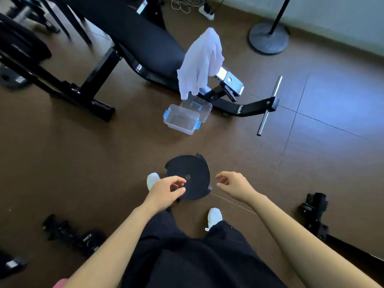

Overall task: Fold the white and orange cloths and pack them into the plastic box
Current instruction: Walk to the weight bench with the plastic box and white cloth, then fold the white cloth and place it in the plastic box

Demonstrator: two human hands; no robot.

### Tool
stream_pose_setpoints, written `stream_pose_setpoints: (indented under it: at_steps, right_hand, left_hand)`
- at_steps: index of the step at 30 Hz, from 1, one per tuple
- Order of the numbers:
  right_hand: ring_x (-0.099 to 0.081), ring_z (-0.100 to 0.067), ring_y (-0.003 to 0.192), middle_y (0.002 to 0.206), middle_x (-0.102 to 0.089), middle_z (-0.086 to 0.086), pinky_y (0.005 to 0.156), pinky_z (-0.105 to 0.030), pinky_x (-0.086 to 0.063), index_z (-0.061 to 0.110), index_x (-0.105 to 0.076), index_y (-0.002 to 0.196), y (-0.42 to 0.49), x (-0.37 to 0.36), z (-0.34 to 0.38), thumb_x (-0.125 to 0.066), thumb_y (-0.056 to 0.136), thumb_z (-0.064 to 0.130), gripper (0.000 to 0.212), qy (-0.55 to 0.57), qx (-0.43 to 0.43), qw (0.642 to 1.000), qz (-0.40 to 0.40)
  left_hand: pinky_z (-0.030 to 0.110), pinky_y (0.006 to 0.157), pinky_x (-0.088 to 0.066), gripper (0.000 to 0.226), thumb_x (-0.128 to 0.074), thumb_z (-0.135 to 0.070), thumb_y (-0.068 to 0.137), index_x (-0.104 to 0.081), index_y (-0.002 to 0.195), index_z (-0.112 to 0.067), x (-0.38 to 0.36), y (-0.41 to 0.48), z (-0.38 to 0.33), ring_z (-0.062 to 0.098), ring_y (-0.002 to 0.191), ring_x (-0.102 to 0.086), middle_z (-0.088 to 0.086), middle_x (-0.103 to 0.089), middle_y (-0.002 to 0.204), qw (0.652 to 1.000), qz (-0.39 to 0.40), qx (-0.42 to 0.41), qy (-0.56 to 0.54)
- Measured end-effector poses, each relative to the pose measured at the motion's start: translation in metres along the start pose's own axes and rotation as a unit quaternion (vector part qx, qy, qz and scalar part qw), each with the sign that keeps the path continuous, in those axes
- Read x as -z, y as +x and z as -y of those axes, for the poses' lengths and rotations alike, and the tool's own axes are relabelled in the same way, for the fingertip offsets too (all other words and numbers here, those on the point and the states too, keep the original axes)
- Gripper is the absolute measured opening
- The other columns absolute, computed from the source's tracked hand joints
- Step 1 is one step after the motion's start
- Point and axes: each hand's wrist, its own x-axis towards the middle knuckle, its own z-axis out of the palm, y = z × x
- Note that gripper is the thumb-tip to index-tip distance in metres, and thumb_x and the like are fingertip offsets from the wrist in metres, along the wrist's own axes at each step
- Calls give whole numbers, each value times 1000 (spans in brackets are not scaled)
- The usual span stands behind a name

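A white cloth (202, 63) hangs over the end of a black weight bench (149, 48), its lower edge dangling just above the clear plastic box (180, 119). The box stands on the floor with blue clips, nothing inside, and its lid (197, 107) leaning behind it. My left hand (166, 191) and my right hand (233, 183) are held out low in front of me, fingers loosely curled and apart, holding nothing. They are well short of the box and cloth. I see no orange cloth.
A black weight plate (189, 176) lies on the floor between my hands, by my white shoes (214, 218). Dumbbells (72, 235) lie at left, black equipment (315, 215) at right. A round stand base (269, 38) and a power strip (206, 12) sit near the far wall.
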Motion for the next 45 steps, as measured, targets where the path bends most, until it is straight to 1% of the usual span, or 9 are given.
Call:
stream_pose_setpoints:
  at_steps: [7, 15, 23, 30, 34, 36, 38, 42, 45]
  right_hand:
    - [-66, -17, 92, 99, -72, 3, 92, -35, -53, 20, -70, 118, 115, 52, 88, -67, 91, 26, 28, 44, -50, 996, -61]
    - [-67, -15, 86, 96, -73, 2, 80, -23, -47, 22, -72, 114, 227, 153, 138, -70, 89, 20, 25, 127, -75, 981, -129]
    - [-65, -16, 88, 97, -70, 1, 88, -31, -52, 16, -71, 117, 426, 301, 98, -70, 91, 18, 26, 191, -49, 962, -191]
    - [-66, -23, 96, 105, -73, -2, 87, -34, -52, 16, -70, 119, 598, 401, 70, -63, 95, 27, 27, 244, -73, 949, -185]
    - [-63, -22, 111, 124, -67, -3, 102, -42, -50, 17, -62, 131, 676, 418, 68, -61, 96, 29, 38, 303, -86, 934, -168]
    - [-59, -22, 122, 137, -60, -3, 108, -42, -46, 18, -55, 141, 705, 417, 66, -61, 97, 30, 46, 318, -73, 932, -157]
    - [-54, -21, 132, 146, -54, -1, 114, -42, -41, 21, -48, 147, 727, 416, 66, -60, 96, 30, 52, 312, -41, 939, -142]
    - [-38, -28, 141, 150, -49, 5, 118, -42, -27, 35, -46, 147, 756, 419, 68, -51, 88, 42, 60, 225, 11, 968, -109]
    - [-37, -26, 124, 130, -55, 5, 99, -40, -30, 40, -57, 132, 763, 427, 75, -54, 91, 45, 42, 102, 28, 989, -108]
  left_hand:
    - [35, 94, -56, 20, -72, -33, 83, -75, 103, -38, 128, 146, -1, 1, 93, -70, -19, -76, 97, 999, 33, -42, -3]
    - [33, 93, -57, 20, -71, -28, 91, -74, 111, -27, 239, 318, -88, 6, 96, -70, -13, -74, 101, 995, 43, -89, 23]
    - [32, 93, -56, 21, -68, -33, 95, -74, 114, -29, 241, 513, -198, 10, 103, -67, -9, -74, 110, 999, -5, -51, -4]
    - [16, 81, -49, 22, -59, -32, 101, -71, 117, -24, 237, 681, -266, 13, 105, -64, -5, -71, 116, 996, -71, -11, -50]
    - [34, 93, -55, 24, -58, -38, 98, -68, 120, -33, 249, 771, -275, 11, 104, -66, -12, -71, 111, 992, -116, -11, -41]
    - [40, 106, -48, 40, -57, -38, 99, -60, 136, -25, 250, 810, -274, 17, 118, -61, -3, -66, 130, 996, -86, -19, 5]
    - [43, 111, -43, 49, -57, -42, 98, -57, 142, -20, 250, 839, -272, 23, 130, -55, 5, -59, 142, 997, -53, -22, 53]
    - [37, 91, -51, 26, -63, -43, 95, -73, 108, -23, 248, 853, -261, 19, 105, -65, -3, -71, 109, 997, -41, -41, 56]
    - [42, 87, -54, 19, -61, -40, 93, -68, 96, -23, 254, 841, -258, 18, 94, -65, -7, -71, 96, 995, -60, -75, 22]
